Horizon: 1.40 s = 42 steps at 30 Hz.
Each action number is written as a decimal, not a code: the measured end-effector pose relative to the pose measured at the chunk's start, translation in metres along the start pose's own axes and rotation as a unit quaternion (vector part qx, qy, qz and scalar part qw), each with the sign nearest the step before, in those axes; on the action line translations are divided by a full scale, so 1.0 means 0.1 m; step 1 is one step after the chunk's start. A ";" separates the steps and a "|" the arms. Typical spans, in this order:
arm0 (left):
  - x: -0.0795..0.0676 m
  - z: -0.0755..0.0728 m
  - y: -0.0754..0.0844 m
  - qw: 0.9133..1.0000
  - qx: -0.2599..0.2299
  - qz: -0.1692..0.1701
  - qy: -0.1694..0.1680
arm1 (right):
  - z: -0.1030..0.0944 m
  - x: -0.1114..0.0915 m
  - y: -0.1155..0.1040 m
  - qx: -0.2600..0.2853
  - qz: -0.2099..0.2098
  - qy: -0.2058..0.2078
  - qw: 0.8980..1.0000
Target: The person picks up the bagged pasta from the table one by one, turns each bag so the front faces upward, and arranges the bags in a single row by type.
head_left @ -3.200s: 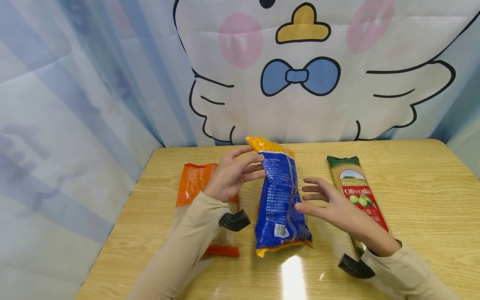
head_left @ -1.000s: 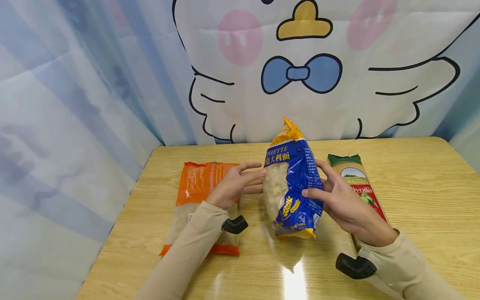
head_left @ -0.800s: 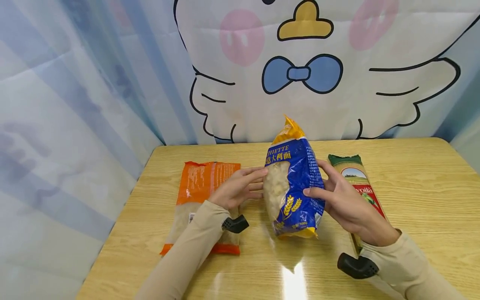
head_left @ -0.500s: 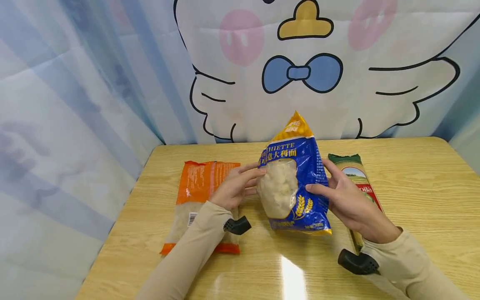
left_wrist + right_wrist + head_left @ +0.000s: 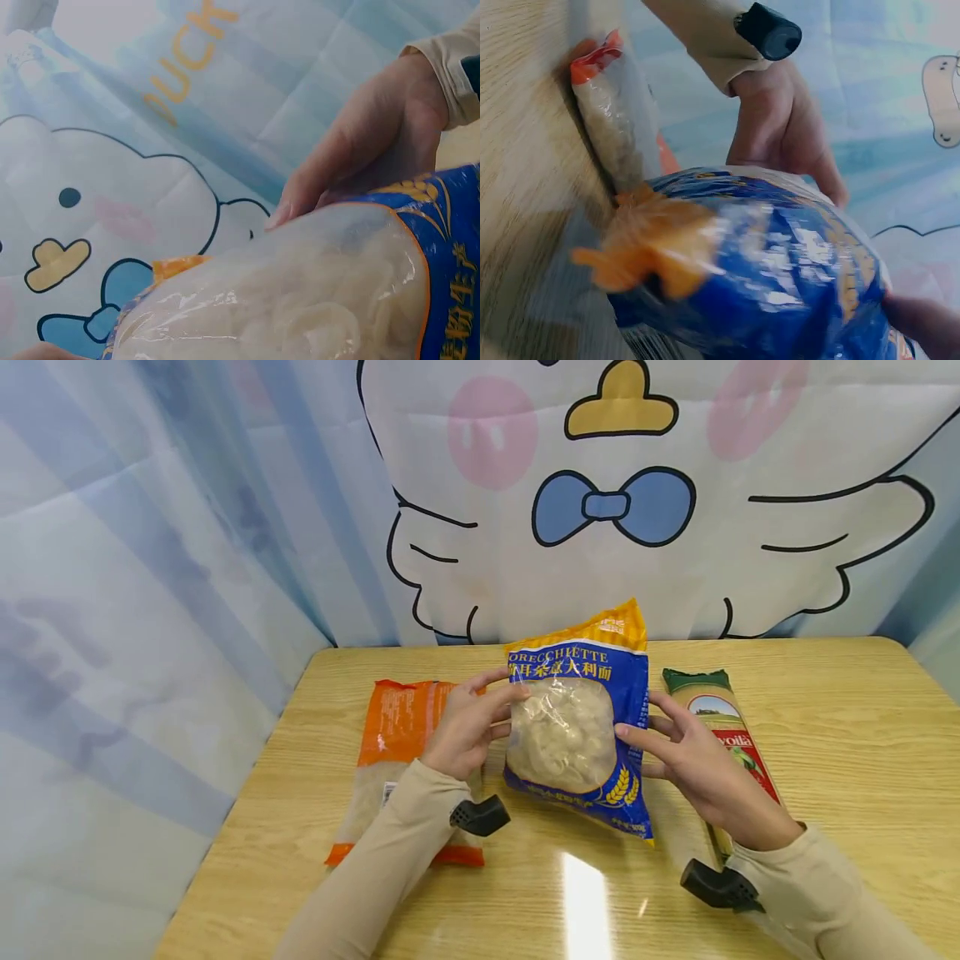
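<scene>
A blue and yellow bag of orecchiette pasta stands tilted between my two hands, its clear window facing me. On the bag's left side my left hand holds it, thumb on the front and fingers partly hidden behind. My right hand pinches the right edge, thumb in front and other fingers behind. The left wrist view shows the window and pasta up close, with the right hand beyond. In the right wrist view, the bag's crinkled yellow end lies nearest, and the left hand is across it.
An orange and clear bag with pale contents lies on the wooden table, partly under the left arm. The green-topped Olivoilà pasta pack lies at right, partly behind the right hand. A printed curtain hangs behind the table.
The pasta bag has been turned from its text-covered back to its windowed front. It was lifted and angled, and now sits lower and squarer. My right hand has taken hold of its edge.
</scene>
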<state>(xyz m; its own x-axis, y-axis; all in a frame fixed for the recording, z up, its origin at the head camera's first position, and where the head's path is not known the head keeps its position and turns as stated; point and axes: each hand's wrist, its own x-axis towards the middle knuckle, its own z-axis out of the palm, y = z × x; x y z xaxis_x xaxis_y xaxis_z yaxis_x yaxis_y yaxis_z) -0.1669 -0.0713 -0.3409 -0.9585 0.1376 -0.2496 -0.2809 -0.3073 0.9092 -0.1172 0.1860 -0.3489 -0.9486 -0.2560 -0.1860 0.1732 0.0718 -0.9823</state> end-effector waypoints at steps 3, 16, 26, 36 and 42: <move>-0.02 0.03 0.01 1.000 -0.001 -0.001 0.000 | 0.02 -0.02 0.02 -0.014 0.005 -0.010 1.000; -0.05 0.10 0.01 0.999 0.034 0.015 0.013 | 0.07 -0.01 0.05 -0.006 -0.004 0.028 1.000; -0.04 0.01 0.01 0.999 0.040 0.004 -0.021 | 0.05 -0.01 0.08 -0.006 -0.015 0.040 0.999; -0.04 -0.08 0.02 0.997 0.041 -0.009 -0.059 | 0.06 -0.01 0.08 0.007 -0.038 0.039 0.998; -0.02 -0.12 0.00 0.996 0.047 -0.024 -0.068 | 0.04 0.00 0.10 0.032 -0.064 0.031 0.997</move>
<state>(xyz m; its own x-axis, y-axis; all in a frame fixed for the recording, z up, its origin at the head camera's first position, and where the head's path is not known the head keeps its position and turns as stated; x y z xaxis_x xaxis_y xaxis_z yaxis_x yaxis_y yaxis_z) -0.1652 -0.0829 -0.3445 -0.9272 0.2773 -0.2519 -0.3141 -0.2089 0.9261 -0.1145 0.1832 -0.3587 -0.9782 -0.1989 -0.0594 0.0646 -0.0197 -0.9977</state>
